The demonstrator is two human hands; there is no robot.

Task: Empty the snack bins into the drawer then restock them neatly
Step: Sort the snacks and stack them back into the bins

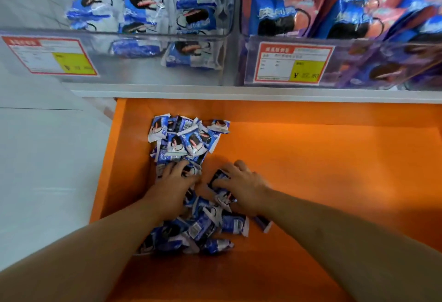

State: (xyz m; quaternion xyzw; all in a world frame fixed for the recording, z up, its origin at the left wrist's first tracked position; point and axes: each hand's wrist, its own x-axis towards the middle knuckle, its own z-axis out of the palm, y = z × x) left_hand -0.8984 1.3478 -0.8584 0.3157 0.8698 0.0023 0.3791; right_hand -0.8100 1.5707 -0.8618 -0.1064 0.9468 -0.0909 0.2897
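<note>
Pale grey floor (35, 158) beside white shelf edge (239, 94).

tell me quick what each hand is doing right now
Left hand: fingers spread flat on the blue snack packets in the orange drawer, gripping nothing.
Right hand: fingers curled round one dark packet.

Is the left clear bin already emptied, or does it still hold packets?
Not empty: the left clear bin holds blue-and-white packets, while others lie in the orange drawer.

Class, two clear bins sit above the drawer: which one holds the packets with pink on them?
The right bin; the left bin holds only blue-and-white packets.
</note>
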